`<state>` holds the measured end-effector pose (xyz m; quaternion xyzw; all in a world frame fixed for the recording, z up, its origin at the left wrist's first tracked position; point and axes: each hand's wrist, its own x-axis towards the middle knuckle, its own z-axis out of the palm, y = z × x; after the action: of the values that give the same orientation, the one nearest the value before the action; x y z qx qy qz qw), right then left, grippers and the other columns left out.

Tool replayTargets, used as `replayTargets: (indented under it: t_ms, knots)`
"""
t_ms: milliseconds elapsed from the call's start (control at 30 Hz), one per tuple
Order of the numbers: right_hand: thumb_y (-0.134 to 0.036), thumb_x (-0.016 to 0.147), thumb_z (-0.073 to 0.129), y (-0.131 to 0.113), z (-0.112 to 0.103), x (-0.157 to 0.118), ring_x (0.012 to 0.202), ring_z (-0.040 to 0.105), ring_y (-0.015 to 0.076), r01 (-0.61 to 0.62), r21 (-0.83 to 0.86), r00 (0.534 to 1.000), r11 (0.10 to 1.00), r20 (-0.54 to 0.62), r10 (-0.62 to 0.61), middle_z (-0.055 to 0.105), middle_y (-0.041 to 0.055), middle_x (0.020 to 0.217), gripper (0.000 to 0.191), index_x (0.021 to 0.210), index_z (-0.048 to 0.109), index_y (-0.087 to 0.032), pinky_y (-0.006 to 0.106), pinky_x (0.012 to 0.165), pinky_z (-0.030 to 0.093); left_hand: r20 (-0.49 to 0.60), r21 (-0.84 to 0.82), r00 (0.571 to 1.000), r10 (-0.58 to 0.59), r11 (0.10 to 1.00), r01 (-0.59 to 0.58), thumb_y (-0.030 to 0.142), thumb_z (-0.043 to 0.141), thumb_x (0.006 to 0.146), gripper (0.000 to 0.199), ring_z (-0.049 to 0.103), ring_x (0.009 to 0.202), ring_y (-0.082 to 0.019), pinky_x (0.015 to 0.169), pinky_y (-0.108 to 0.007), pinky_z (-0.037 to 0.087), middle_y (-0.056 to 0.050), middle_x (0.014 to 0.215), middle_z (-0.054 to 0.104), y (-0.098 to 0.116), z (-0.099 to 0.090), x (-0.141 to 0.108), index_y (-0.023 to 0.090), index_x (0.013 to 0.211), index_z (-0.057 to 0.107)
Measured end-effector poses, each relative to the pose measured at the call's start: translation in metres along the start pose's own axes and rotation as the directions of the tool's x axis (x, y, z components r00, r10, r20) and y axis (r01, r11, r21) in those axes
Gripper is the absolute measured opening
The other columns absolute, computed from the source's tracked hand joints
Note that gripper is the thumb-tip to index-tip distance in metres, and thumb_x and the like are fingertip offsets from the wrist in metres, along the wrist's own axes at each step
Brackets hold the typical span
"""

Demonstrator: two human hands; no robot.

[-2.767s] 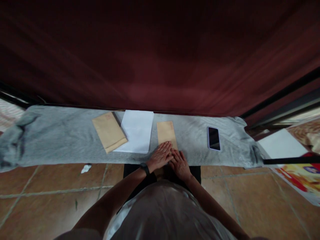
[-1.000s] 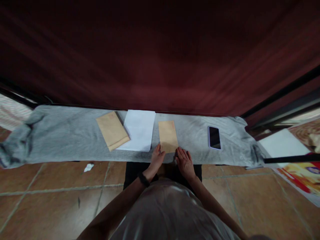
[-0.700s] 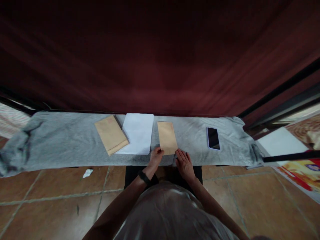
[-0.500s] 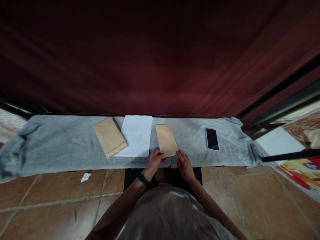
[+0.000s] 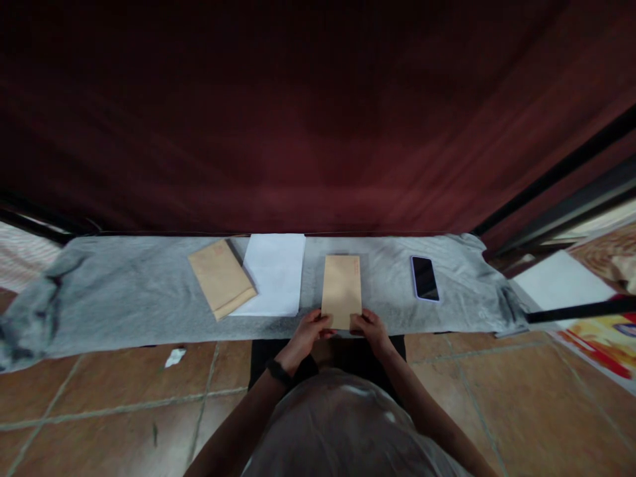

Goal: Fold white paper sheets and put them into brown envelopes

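In the head view, the left hand (image 5: 312,327) and the right hand (image 5: 371,328) each pinch a near corner of a tan rectangular paper envelope (image 5: 342,288), thumbs on top, a paired grip that likely keeps it square and flat. The envelope extends forward from both hands over the worktop (image 5: 134,285), draped in soft grey cloth; whether it is lifted clear is hard to tell. Beyond the left hand lie white rectangular paper sheets (image 5: 275,275), partly overlapped by a tan paper packet with a folded end (image 5: 221,277). A black-screened phone in a lilac case (image 5: 424,278) rests beyond the right hand, apparently set aside, leaving room between.
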<state>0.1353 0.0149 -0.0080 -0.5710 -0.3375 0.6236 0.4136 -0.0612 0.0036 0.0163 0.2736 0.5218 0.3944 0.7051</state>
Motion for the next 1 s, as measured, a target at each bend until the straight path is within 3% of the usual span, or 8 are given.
replayTargets:
  t_ms: [233,433,567,667,733,833,933,1000]
  knots:
    - [-0.057,0.056,0.082,0.008,-0.001,0.008,0.055,0.054,0.0134,0.013,0.016,0.999,1.000,-0.035,-0.012,0.062,-0.0007,0.059,0.044,0.067,0.068,-0.016,0.026,0.053,0.048,-0.019,-0.012,1.000,-0.017,1.000,0.017,0.040,0.087,0.067,0.042,0.069,0.060,-0.013,0.055,-0.021,0.051,-0.002,0.084,0.073,-0.004,0.000,0.001,0.016,0.096,0.069]
    - [-0.059,0.056,0.084,0.001,-0.003,0.010,0.070,0.066,0.0208,0.007,0.060,0.998,0.998,-0.061,-0.004,0.073,0.0060,0.078,0.050,0.082,0.073,-0.017,0.030,0.060,0.054,-0.050,-0.091,0.999,-0.003,0.996,-0.001,0.037,0.088,0.065,0.042,0.070,0.065,-0.014,0.063,-0.024,0.057,-0.004,0.089,0.075,-0.008,0.002,0.004,0.016,0.096,0.069]
    - [-0.057,0.066,0.082,-0.005,-0.001,-0.005,0.091,0.071,0.0234,-0.081,0.212,0.993,0.974,0.100,0.061,0.076,0.0086,0.105,0.050,0.098,0.074,-0.020,0.035,0.080,0.058,-0.061,-0.119,0.997,0.055,0.991,-0.062,0.034,0.086,0.067,0.041,0.069,0.066,-0.012,0.063,-0.023,0.055,-0.005,0.090,0.075,-0.006,0.008,0.008,0.015,0.099,0.069]
    - [-0.057,0.070,0.082,-0.003,0.008,-0.014,0.089,0.072,0.0235,-0.147,0.235,0.970,0.961,0.226,0.093,0.077,0.0092,0.098,0.046,0.093,0.074,-0.019,0.038,0.087,0.057,-0.034,-0.152,0.997,0.065,0.986,-0.070,0.032,0.086,0.066,0.043,0.068,0.067,-0.012,0.064,-0.023,0.055,-0.005,0.093,0.076,-0.005,0.016,0.011,0.015,0.102,0.069]
    - [-0.062,0.070,0.080,-0.001,0.015,-0.014,0.081,0.072,0.0234,-0.100,0.193,0.979,0.976,0.194,0.061,0.076,0.0089,0.084,0.047,0.083,0.074,-0.017,0.038,0.083,0.056,-0.018,-0.188,0.998,0.056,0.980,-0.058,0.030,0.087,0.065,0.044,0.069,0.070,-0.013,0.066,-0.023,0.055,-0.006,0.095,0.076,-0.007,0.022,0.012,0.015,0.103,0.070]
    - [-0.071,0.069,0.074,0.000,0.021,-0.007,0.071,0.069,0.0233,0.051,0.049,0.999,0.997,0.014,-0.052,0.072,0.0071,0.070,0.056,0.073,0.071,-0.016,0.035,0.073,0.055,-0.051,-0.247,0.998,0.040,0.968,-0.051,0.035,0.089,0.065,0.042,0.071,0.077,-0.016,0.071,-0.027,0.056,-0.007,0.096,0.076,-0.013,0.027,0.015,0.016,0.098,0.070]
    - [-0.074,0.080,0.059,-0.006,0.016,0.001,0.073,0.068,0.0255,0.197,-0.194,0.966,0.961,-0.130,-0.224,0.073,0.0086,0.076,0.062,0.084,0.073,-0.014,0.036,0.069,0.054,-0.133,-0.274,0.991,0.029,0.959,-0.065,0.041,0.089,0.065,0.043,0.072,0.081,-0.019,0.075,-0.030,0.057,-0.006,0.093,0.075,-0.017,0.025,0.017,0.018,0.095,0.069]
    - [-0.063,0.092,0.048,-0.012,0.008,0.002,0.086,0.070,0.0280,0.320,-0.388,0.912,0.864,-0.120,-0.392,0.077,0.0114,0.094,0.057,0.103,0.074,-0.013,0.039,0.077,0.056,-0.136,-0.279,0.990,0.026,0.958,-0.063,0.045,0.088,0.067,0.044,0.072,0.082,-0.020,0.076,-0.032,0.057,-0.006,0.090,0.074,-0.016,0.023,0.018,0.018,0.096,0.068]
